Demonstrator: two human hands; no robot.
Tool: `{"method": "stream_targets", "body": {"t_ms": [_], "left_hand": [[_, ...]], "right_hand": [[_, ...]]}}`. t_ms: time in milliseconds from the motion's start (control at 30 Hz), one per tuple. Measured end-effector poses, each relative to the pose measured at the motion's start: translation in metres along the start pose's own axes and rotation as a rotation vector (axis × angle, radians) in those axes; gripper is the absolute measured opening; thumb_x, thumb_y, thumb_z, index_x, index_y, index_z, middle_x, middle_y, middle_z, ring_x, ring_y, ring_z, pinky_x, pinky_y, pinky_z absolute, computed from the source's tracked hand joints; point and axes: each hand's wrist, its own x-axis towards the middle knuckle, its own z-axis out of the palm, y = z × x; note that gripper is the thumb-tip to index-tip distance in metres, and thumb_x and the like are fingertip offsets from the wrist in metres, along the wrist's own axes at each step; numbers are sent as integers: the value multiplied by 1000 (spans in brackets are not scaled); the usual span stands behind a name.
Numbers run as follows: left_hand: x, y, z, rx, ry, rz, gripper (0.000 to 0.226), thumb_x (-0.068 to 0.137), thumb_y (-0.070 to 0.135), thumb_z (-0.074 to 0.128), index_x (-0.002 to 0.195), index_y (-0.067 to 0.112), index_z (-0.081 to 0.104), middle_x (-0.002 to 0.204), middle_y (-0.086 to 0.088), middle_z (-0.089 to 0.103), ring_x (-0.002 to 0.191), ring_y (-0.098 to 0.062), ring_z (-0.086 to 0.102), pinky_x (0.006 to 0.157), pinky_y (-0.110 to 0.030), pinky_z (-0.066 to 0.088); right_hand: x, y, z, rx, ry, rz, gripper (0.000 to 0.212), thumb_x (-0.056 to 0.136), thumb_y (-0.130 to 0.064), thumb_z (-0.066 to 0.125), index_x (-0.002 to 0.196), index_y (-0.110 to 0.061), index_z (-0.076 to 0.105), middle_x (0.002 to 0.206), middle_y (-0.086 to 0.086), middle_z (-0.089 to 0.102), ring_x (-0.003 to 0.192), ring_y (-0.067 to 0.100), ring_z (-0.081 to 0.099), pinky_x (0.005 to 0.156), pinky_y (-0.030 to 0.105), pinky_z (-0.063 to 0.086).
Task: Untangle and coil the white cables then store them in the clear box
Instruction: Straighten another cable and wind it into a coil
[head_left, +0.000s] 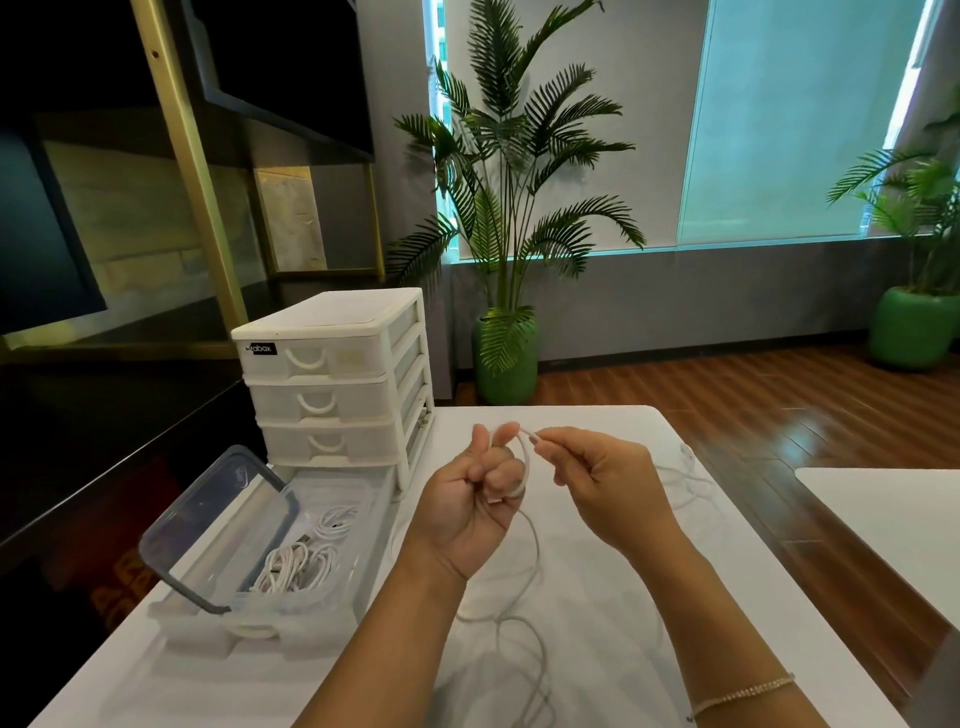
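Head view shows coiling just begun right of the clear box (332, 525) (some coils already inside): left hand (470, 512) curls around the first loop of white cable (525, 462), right hand (605, 486) pinches its plug end, and next comes winding the slack.

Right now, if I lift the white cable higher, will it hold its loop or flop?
Probably flops: the white cable trails limp over the table. Likely light, since the right hand pinches its end. The loop round the left hand may slip.
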Motion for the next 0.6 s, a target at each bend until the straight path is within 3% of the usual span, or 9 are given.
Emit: {"method": "stream_targets", "body": {"t_ms": [133,267,367,500,600], "left_hand": [[1,4,-1,-92,86,120,36,100,19,28,105,0,57,48,-2,44,39,-9,43,44,-11,40],[3,9,-3,-118,105,173,35,101,19,29,110,-3,54,51,-1,46,41,-8,45,45,-10,41],[4,13,-3,-135,83,219,36,101,16,31,124,-9,44,56,-2,56,46,-8,52,49,-12,49],[2,19,-4,174,199,320,32,99,13,39,124,-3,52,76,-4,67,58,-9,64,57,-14,53],[-2,17,-4,662,270,372,25,99,19,40,114,15,59,88,4,70,86,-12,65,87,-24,51]], "right_hand": [[-3,1,7,-168,-166,33,34,94,-32,47,127,-26,57,102,1,70,86,17,62,74,23,50],[-5,-1,7,-284,-271,43,35,95,-39,43,129,-39,51,101,-2,69,89,17,61,77,27,51],[-5,-4,8,-315,-324,37,35,94,-41,46,127,-38,54,116,-7,67,100,14,62,84,25,51],[-5,-10,8,-335,-366,30,33,89,-44,53,118,-32,63,113,-10,69,96,11,64,86,26,52],[-4,-14,1,-327,-369,52,32,85,-47,57,108,-28,68,98,-8,72,80,9,62,80,26,53]]}}
